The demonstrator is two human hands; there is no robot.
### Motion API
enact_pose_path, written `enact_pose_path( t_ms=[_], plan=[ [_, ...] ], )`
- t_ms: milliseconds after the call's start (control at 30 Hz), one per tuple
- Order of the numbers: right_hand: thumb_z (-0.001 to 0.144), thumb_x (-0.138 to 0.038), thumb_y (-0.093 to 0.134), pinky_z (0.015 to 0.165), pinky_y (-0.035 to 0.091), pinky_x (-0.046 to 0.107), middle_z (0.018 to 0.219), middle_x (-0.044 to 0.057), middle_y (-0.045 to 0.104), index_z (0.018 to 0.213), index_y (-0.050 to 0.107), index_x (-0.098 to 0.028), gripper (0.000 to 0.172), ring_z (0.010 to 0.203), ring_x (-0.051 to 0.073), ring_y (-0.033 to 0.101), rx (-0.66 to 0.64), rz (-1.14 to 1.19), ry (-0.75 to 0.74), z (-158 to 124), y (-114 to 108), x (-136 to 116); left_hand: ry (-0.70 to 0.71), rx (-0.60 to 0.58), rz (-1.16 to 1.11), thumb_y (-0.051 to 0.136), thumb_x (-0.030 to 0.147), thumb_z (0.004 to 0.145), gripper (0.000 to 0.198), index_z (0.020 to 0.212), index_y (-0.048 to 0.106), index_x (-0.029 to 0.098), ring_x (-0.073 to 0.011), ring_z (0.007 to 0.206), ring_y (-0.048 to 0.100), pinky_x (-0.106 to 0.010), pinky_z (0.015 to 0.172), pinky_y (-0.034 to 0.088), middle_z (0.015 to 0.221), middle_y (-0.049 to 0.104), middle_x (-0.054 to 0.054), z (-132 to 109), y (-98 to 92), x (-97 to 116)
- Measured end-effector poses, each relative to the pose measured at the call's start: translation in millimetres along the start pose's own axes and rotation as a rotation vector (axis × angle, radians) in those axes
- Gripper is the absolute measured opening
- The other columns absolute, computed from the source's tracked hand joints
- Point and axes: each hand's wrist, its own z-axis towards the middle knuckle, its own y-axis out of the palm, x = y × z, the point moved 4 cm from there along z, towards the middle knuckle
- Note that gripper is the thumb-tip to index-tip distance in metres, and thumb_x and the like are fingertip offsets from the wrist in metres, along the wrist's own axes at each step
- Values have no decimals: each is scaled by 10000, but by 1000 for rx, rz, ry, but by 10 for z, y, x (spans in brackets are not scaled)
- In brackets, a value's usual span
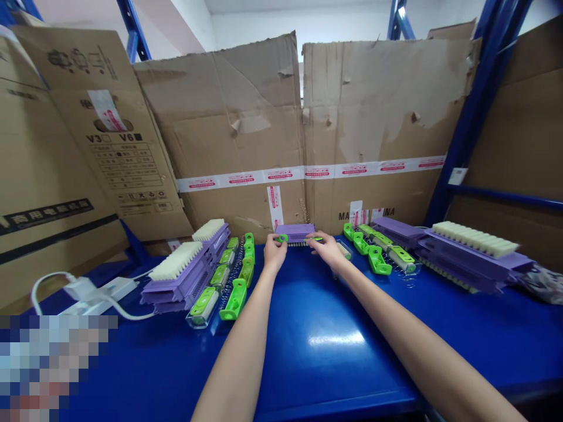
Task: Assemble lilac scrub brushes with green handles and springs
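Both arms reach to the back of the blue surface. My left hand (275,253) is closed, pinching a small bright green plastic piece (282,238) by the left end of a purple bristled block (295,231). My right hand (328,249) bends its fingers round another thin green piece (314,238) near the block's right end. That piece's shape is mostly hidden by the fingers. The purple block lies close to the cardboard, pale bristles along its lower front edge. Just right of my right hand is a clear-sided part (345,250), partly covered.
Left, purple blocks with cream bristles (178,261) stand beside green-topped clear cases (204,306), springs (233,264) and green brackets (234,300). Similar green brackets (379,261), cases (402,258) and bristled blocks (475,239) lie right. A power strip (103,296) sits far left; cardboard (237,135) walls the back.
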Motion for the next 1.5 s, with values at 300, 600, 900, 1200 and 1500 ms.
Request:
enact_pose_path(
  t_ms=[300,600,900,1200,1500],
  plan=[
    [699,-330,580,442,444,187,753,43,653,812,636,-158,213,602,123,579,-41,83,81,-118,-21,-77,589,-9,686,627,177,689,581,1244,460,221,-345,1172,420,-486,945,361,1258,440,-168,-304,97,280],
    [683,-341,570,560,494,262,631,-18,580,879,554,-167,263,561,133,566,-4,130,13,-97,-52,-91,736,-135,708,622,183,753,316,1056,535,193,-313,1158,445,-525,1046,213,1145,556,-142,-328,182,416],
    [670,-382,568,504,452,242,675,-22,567,868,544,-181,283,521,116,511,97,121,2,-106,-125,-113,704,-140,624,711,520,631,507,978,576,176,-356,1100,426,-467,957,305,1064,527,-149,-403,199,581],
    [712,-449,543,429,368,221,584,-29,516,723,554,-178,271,458,96,411,113,123,-20,-103,-187,-143,637,-183,558,808,452,501,824,1193,453,181,-371,1135,417,-462,987,276,1142,505,-160,-383,193,561],
    [809,-422,459,519,327,234,564,-35,440,693,511,-190,265,536,111,400,289,-139,-316,-216,-408,-529,709,74,335,714,370,662,716,1226,333,149,-304,1195,406,-453,1013,322,1203,416,-164,-284,39,354]
  ],
)
